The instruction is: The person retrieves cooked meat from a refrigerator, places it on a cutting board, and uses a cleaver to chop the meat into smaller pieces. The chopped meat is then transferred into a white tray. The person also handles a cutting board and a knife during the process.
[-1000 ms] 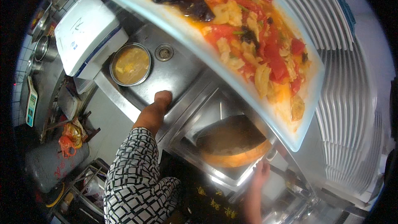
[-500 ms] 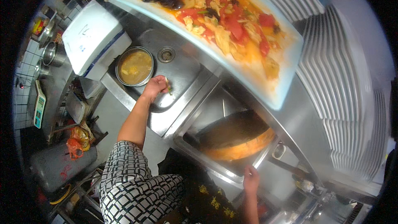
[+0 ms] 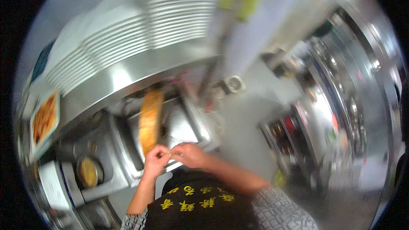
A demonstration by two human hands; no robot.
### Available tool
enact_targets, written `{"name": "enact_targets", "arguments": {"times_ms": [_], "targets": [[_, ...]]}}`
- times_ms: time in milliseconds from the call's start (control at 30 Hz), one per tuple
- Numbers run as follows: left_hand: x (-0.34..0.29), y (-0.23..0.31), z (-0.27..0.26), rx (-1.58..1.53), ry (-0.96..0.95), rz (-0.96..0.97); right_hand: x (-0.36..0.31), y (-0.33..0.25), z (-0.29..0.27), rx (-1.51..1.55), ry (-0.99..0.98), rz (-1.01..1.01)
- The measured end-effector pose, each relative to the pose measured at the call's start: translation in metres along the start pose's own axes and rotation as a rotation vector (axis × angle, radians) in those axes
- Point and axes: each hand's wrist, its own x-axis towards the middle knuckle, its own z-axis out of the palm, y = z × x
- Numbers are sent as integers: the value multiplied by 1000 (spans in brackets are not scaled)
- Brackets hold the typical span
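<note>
Pinching, apparently, a small piece (image 3: pixel 171 154) between the closed fingertips of left hand (image 3: pixel 156 158) and right hand (image 3: pixel 188 155), near the orange-sided block (image 3: pixel 149 121) beyond them, being midway, not releasing yet.

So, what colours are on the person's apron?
Black apron, yellow lettering; best seen in the head view.

Small yellowish piece (image 3: pixel 171 154) (blurred), aloft

Head cam, left of a worn pair: wide fisheye, facing down over apron (image 3: pixel 200 218); left hand (image 3: pixel 156 157) and right hand (image 3: pixel 190 155) close, sink (image 3: pixel 111 162) off left, floor (image 3: pixel 251 121) right.
</note>
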Motion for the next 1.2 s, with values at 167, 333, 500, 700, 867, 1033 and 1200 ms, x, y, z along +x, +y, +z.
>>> {"name": "enact_targets", "arguments": {"times_ms": [167,333,500,700,867,1033,1200], "targets": [[-11,15,105,683,-345,486,-118,32,-20,-349,93,201],[-24,23,228,1003,-656,653,-232,59,-50,-394,233,375],[-34,7,321,1068,-908,681,-320,81,-54,-288,361,551],[-25,-4,406,130,-743,-218,-396,92,-91,286,855,530],[-29,-3,477,-114,-906,-388,-413,147,-104,609,1299,361],[9,-6,549,-305,-1025,-643,-433,189,-154,848,1307,450],[50,9,640,-57,-1073,-684,-460,225,-214,504,1478,548]]}}
